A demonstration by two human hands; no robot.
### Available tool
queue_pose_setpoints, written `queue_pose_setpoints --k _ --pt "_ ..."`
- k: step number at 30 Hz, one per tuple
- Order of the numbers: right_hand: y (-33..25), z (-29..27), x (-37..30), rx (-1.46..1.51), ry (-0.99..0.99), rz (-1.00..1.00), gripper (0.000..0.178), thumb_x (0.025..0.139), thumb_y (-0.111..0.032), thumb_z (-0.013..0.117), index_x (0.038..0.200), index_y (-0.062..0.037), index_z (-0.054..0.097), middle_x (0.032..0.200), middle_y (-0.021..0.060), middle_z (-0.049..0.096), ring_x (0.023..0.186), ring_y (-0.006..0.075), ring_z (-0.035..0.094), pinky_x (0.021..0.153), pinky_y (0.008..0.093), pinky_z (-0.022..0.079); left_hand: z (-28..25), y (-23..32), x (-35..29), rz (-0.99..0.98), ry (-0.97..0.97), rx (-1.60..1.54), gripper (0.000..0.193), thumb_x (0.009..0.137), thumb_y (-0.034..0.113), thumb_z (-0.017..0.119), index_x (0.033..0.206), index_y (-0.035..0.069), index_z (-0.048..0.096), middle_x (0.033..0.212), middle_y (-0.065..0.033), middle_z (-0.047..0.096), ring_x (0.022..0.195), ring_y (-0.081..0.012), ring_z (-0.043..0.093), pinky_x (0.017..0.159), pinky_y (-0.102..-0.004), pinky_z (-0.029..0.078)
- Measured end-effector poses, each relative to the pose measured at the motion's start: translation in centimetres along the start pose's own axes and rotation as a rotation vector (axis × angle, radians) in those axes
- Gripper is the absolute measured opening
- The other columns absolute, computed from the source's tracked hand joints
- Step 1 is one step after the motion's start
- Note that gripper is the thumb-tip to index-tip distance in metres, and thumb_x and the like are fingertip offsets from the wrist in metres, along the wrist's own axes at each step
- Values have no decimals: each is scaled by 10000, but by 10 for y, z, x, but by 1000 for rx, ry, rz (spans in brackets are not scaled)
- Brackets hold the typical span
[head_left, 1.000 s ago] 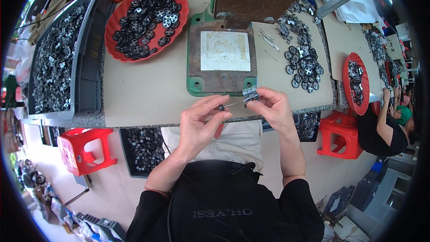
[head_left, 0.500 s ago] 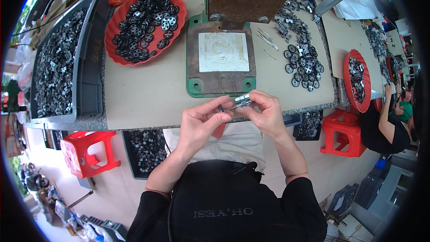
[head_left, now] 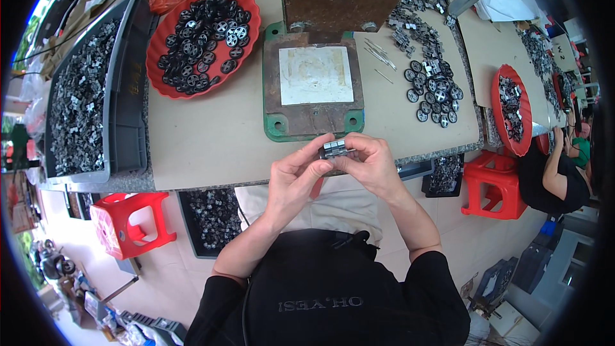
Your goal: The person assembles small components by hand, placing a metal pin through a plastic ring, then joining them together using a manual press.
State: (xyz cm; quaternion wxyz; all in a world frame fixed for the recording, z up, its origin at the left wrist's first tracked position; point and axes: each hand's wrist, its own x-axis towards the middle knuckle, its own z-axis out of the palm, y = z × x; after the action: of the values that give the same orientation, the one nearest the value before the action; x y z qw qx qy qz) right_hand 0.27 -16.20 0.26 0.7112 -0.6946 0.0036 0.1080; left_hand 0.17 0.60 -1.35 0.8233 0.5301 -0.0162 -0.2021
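Note:
My left hand (head_left: 293, 176) and my right hand (head_left: 373, 165) meet just over the table's front edge, both closed. Between my right thumb and fingers is a small silver-and-black block-shaped part (head_left: 334, 148). My left fingers pinch a small black wheel (head_left: 322, 152) edge-on at the left end of that part. The fingers cover most of the wheel, and the thin metal pin seen with it earlier is hidden. Just beyond my hands stands a green press base (head_left: 277, 125) with a white pad (head_left: 316, 75) on its rusty plate.
A red scalloped tray (head_left: 152, 63) of wheels lies left of the press, beside a grey crate (head_left: 125, 122) of small parts. To the right are loose wheels (head_left: 441, 95), metal pins (head_left: 381, 54) and silver-black parts (head_left: 405, 40). Red stools (head_left: 490, 182) stand below; a co-worker (head_left: 554, 170) sits far right.
My hands have come closer together. The block part has moved slightly left to meet the wheel, and the metal pin that showed between them is out of sight.

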Motion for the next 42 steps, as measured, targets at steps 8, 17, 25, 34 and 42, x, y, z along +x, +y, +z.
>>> queue_pose_setpoints --k 8,17,25,34,42 --pt "-27 -14 9 -374 -14 -100 186 731 -25 711 902 5 643 801 40 646 625 65 540 565 228 448 0 37 13 -53 -82 95 377 833 -18 630 1195 -48 529 1059 -123 634 951 -142 609 824 -267 512" --pt "-42 -75 33 -888 260 -59 313 691 -15 678 999 -24 622 837 89 631 719 198 599 669 308 478 -16 23 16 -80 -10 62 267 838 8 634 1098 -40 595 905 -96 666 796 -133 638 710 -253 521" --pt "-21 -142 35 -1276 264 -208 313 650 -14 700 951 -33 618 812 92 546 822 271 559 761 356 459 -12 24 8 -132 13 75 303 866 34 604 1159 -38 572 895 -90 657 779 -130 632 686 -257 519" --pt "-29 -60 8 -542 72 -134 203 779 -39 672 979 -4 659 800 57 638 647 81 542 596 214 442 0 23 7 -261 -18 117 318 876 72 613 1173 -32 573 881 -55 640 757 -97 596 648 -226 502" --pt "-17 -16 -8 -372 -5 -227 255 821 -5 629 1076 8 644 976 129 679 835 124 640 719 241 497 0 24 4 -230 -34 200 309 864 63 619 1161 -16 593 891 -44 644 680 -53 572 597 -202 498"
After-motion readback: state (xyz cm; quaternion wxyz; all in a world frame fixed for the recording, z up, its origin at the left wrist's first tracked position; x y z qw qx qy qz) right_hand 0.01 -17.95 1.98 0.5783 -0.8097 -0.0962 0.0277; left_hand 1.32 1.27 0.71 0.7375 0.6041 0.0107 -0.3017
